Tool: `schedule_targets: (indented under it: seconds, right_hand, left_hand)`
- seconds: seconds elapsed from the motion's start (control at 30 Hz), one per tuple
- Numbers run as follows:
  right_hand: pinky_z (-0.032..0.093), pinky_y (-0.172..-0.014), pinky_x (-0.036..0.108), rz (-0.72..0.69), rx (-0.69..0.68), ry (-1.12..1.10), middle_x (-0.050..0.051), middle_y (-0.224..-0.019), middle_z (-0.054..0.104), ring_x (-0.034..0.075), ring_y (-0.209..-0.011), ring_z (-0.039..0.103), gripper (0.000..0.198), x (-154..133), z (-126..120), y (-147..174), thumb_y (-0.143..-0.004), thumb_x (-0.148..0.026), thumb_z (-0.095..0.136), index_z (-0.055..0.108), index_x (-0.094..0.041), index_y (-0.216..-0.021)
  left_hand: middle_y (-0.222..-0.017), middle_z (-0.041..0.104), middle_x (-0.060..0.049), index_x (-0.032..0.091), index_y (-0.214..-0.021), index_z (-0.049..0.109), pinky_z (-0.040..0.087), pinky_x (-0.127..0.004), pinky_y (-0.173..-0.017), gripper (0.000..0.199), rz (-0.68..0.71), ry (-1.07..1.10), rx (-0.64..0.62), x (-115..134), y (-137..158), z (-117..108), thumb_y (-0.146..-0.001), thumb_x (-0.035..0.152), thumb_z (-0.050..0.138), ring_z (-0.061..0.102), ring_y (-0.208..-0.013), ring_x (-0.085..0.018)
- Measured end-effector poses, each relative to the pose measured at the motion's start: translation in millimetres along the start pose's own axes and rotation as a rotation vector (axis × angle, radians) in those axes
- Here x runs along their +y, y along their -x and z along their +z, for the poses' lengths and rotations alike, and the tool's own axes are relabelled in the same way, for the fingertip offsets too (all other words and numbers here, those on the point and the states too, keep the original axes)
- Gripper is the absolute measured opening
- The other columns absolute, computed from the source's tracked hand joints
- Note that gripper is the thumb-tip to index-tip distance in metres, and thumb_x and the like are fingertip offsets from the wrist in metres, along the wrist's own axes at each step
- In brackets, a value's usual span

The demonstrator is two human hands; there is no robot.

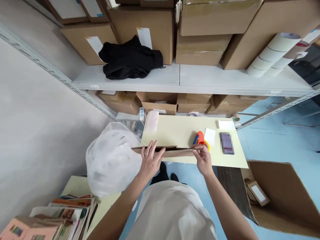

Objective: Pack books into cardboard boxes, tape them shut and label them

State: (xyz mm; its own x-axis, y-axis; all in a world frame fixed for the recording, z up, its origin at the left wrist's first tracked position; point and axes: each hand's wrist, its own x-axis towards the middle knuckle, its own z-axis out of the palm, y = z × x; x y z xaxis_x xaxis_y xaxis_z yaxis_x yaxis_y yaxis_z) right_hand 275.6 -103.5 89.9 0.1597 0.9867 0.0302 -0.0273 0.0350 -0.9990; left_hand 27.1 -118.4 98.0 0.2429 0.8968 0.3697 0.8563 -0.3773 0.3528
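Note:
A thin brown cardboard box stands on edge over the table's near side, a narrow gap showing along its top. My left hand lies against its left part, fingers spread and fingertips over the upper edge. At the other end my right hand pinches the box's edge between thumb and fingers. Just beyond that hand are an orange tape dispenser and a yellow ring, partly hidden. What is inside the box cannot be seen.
The pale yellow table carries a white paper and a blurred purple item. A white plastic bag bulges at left. An open carton sits at right. A shelf with boxes crosses behind.

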Motion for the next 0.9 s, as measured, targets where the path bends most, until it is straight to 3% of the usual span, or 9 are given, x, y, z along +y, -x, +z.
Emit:
schedule_targets:
  seconds: [0.1, 0.2, 0.33, 0.47, 0.6, 0.8, 0.9]
  right_hand:
    - [0.045, -0.087, 0.040, 0.024, 0.056, 0.008, 0.004, -0.088, 0.062, 0.021, -0.090, 0.058, 0.025, 2.1, 11.7, -12.3, -0.077, -0.046, 0.069, 0.057, -0.026, -0.085]
    - [0.046, -0.086, 0.040, 0.075, 0.097, 0.059, 0.005, -0.092, 0.060, 0.022, -0.095, 0.057, 0.029, 3.2, 18.6, -22.4, -0.072, -0.048, 0.072, 0.057, -0.025, -0.084]
    - [0.047, -0.080, 0.037, 0.190, 0.089, 0.155, 0.009, -0.113, 0.057, 0.025, -0.106, 0.054, 0.032, 1.3, 19.6, -28.5, -0.070, -0.047, 0.073, 0.058, -0.023, -0.084]
    - [0.046, -0.077, 0.035, 0.273, 0.133, 0.244, 0.010, -0.111, 0.059, 0.028, -0.109, 0.054, 0.028, 2.5, 17.7, -32.6, -0.070, -0.043, 0.070, 0.059, -0.021, -0.085]
    - [0.046, -0.076, 0.035, 0.274, 0.166, 0.269, 0.008, -0.102, 0.064, 0.022, -0.090, 0.060, 0.019, 5.8, 11.1, -46.3, -0.070, -0.036, 0.064, 0.057, -0.021, -0.079]
    - [0.041, -0.056, 0.030, 0.215, 0.010, 0.608, -0.001, -0.063, 0.062, 0.017, -0.057, 0.056, 0.016, -2.3, -2.2, -79.4, -0.067, -0.033, 0.062, 0.050, -0.024, -0.062]
    - [0.037, -0.047, 0.029, 0.246, -0.090, 0.623, -0.003, -0.054, 0.055, 0.015, -0.047, 0.049, 0.019, -4.5, -4.9, -88.8, -0.068, -0.034, 0.063, 0.048, -0.025, -0.060]
  left_hand:
    - [-0.118, 0.058, -0.012, 0.026, -0.094, 0.070, 0.025, -0.051, -0.107, 0.020, 0.009, 0.065, 0.059, -22.1, -14.8, 12.9, -0.089, 0.023, 0.052, 0.048, -0.120, -0.028]
    - [-0.103, 0.059, -0.009, 0.025, -0.086, 0.070, 0.024, -0.050, -0.107, 0.021, 0.016, 0.114, 0.045, -41.2, -28.7, 22.8, -0.089, 0.021, 0.050, 0.053, -0.108, -0.024]
    - [-0.100, 0.059, -0.008, 0.026, -0.086, 0.070, 0.020, -0.051, -0.108, 0.023, 0.092, 0.189, -0.039, -56.4, -43.3, 32.4, -0.087, 0.018, 0.049, 0.053, -0.106, -0.023]
    - [-0.099, 0.064, -0.006, 0.028, -0.083, 0.069, 0.015, -0.053, -0.110, 0.025, 0.140, 0.245, -0.078, -56.7, -49.0, 44.5, -0.085, 0.013, 0.050, 0.056, -0.106, -0.023]
    - [-0.097, 0.067, -0.007, 0.028, -0.085, 0.070, 0.017, -0.055, -0.111, 0.029, 0.168, 0.235, -0.149, -53.0, -47.5, 54.7, -0.086, 0.011, 0.048, 0.059, -0.107, -0.022]
    - [-0.102, 0.066, -0.006, 0.028, -0.091, 0.070, 0.014, -0.057, -0.115, 0.032, 0.186, 0.244, -0.241, -49.1, -50.4, 46.3, -0.088, 0.009, 0.044, 0.057, -0.113, -0.020]
    - [-0.102, 0.066, -0.007, 0.027, -0.091, 0.069, 0.015, -0.058, -0.115, 0.032, 0.173, 0.270, -0.234, -47.6, -49.3, 36.5, -0.087, 0.008, 0.043, 0.057, -0.116, -0.021]
